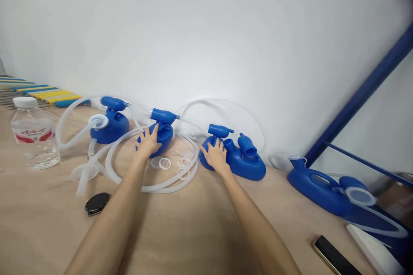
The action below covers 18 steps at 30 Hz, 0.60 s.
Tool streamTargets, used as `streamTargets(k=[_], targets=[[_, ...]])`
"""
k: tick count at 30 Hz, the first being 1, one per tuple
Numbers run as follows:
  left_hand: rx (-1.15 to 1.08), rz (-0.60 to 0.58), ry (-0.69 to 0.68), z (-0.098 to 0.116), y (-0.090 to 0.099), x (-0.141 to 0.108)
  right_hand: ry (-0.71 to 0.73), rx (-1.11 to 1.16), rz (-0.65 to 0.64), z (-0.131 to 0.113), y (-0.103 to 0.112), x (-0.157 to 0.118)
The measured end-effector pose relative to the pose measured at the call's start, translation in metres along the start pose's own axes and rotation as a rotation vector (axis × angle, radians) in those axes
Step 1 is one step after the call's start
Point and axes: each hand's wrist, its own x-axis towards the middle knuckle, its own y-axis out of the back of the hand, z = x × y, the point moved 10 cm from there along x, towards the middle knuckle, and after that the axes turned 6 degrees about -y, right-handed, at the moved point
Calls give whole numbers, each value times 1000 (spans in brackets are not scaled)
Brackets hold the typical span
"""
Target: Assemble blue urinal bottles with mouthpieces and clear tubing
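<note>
My left hand (149, 142) lies with fingers spread over a blue plastic urinal bottle (165, 136) in the middle left. A blue funnel-shaped mouthpiece (163, 116) sits above that bottle. My right hand (215, 154) rests, fingers apart, on a second blue urinal bottle (205, 164), with another mouthpiece (220, 130) above it. Right beside it stands a third blue urinal bottle (248, 167) with a mouthpiece (247, 145) tilted on top. Clear hose (171, 188) loops around the left bottle. Several white rings (165, 163) lie between my hands.
Farther left is another blue urinal bottle (112, 129) with hose, near a water bottle (34, 137). A black round object (97, 203) lies in front. At the right are one more blue bottle (318, 189), a phone (334, 255) and a blue metal frame (361, 99). The white wall (206, 43) stands behind.
</note>
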Motion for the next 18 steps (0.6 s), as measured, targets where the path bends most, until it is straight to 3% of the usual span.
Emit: streamTargets(k=[4,10,14,18], targets=[[68,-15,-15,-4,10,1,31,-87,7,23,10,-20],[167,75,34,-3,28,-11,87,-52,62,46,51,-55],[251,96,-37,31,32,-19,55,1,104,68,80,-70],[331,-144,-141,70,-1,-28,49,81,75,75,99,-76]])
